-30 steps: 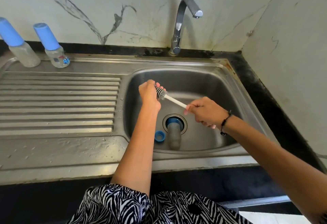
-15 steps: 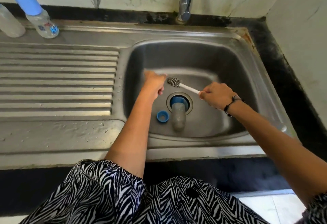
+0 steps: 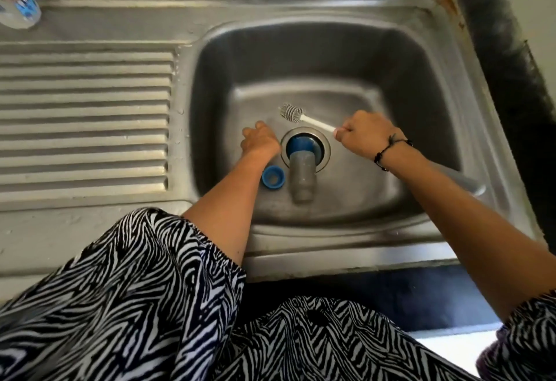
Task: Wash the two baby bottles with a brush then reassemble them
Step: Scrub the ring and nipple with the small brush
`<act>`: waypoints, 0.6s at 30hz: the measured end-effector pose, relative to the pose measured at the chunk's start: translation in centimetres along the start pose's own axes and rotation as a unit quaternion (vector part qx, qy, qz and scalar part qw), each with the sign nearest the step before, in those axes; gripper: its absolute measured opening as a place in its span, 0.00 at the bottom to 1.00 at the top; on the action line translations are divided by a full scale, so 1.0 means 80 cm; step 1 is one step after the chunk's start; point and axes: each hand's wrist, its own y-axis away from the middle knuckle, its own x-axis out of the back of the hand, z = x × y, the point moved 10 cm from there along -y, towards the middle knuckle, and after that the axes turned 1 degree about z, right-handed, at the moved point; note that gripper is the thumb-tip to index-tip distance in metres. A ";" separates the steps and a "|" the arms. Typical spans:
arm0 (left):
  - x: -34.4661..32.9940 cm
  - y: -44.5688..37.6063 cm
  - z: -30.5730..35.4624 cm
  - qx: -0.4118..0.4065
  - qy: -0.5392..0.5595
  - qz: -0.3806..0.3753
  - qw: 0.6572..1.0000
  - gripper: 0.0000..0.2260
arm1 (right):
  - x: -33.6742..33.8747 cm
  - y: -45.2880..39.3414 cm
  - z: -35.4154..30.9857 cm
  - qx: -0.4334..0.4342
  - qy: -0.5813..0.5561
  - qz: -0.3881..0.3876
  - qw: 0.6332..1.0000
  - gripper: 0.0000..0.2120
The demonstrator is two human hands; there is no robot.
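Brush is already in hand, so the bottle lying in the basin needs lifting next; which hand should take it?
Left, probably. The left hand is low beside the bottle, while the right hand grips the brush.

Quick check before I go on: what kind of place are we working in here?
Most likely a home kitchen. There is a steel sink with a ribbed draining board, and a baby bottle lying over the drain with a small brush held above it.

Brushed steel sink point(image 3: 469, 115), frosted plastic bottle point(image 3: 302, 180), bristly brush point(image 3: 291, 112).
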 end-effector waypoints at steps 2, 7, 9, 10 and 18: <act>-0.001 -0.001 0.001 -0.011 -0.013 0.010 1.000 0.26 | -0.003 -0.002 0.002 -0.006 -0.010 -0.001 1.000 0.16; -0.008 0.001 -0.007 -0.013 -0.087 0.009 0.996 0.24 | -0.007 0.001 0.003 -0.010 -0.024 -0.015 1.000 0.19; -0.007 -0.002 -0.007 -0.018 -0.104 0.012 0.994 0.24 | -0.005 0.002 0.005 -0.014 -0.027 -0.014 0.999 0.18; -0.006 -0.003 -0.006 -0.022 -0.111 0.014 0.993 0.24 | -0.005 0.002 0.006 -0.014 -0.027 -0.014 0.999 0.16; 0.000 -0.007 0.002 -0.033 -0.137 -0.003 0.990 0.26 | -0.010 0.004 0.013 -0.009 -0.042 -0.018 0.999 0.17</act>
